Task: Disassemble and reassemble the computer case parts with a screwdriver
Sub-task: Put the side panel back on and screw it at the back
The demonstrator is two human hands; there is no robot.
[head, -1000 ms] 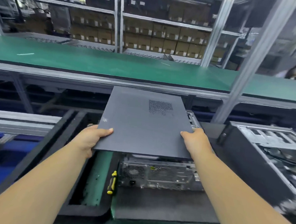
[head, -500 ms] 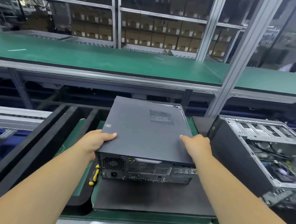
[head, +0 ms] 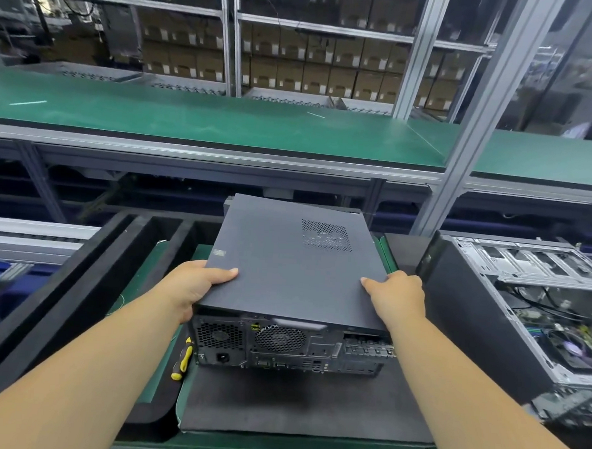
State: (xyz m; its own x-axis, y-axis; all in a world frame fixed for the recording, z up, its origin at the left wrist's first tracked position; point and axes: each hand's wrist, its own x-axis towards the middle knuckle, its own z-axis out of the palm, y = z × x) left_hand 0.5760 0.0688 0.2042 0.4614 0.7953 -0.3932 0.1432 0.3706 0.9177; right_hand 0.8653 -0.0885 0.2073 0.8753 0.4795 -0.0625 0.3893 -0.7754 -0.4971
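Note:
A dark grey side panel [head: 285, 265] with a mesh vent lies flat on top of the computer case [head: 288, 347], whose rear ports and fans face me. My left hand [head: 195, 284] grips the panel's near left edge, thumb on top and fingers down the side. My right hand [head: 397, 295] holds the near right edge the same way. A yellow and black screwdriver [head: 182, 359] lies on the green mat just left of the case. The case rests on a dark foam pad [head: 295, 406].
An open computer chassis [head: 530, 305] with exposed cables stands close on the right. Black foam trays [head: 89, 282] lie to the left. A green conveyor belt [head: 190, 115] and a metal post [head: 478, 113] run behind, with shelves of cardboard boxes beyond.
The panel came down from a raised, tilted position onto the case and now lies flat on it. Both hands kept hold of its near edges.

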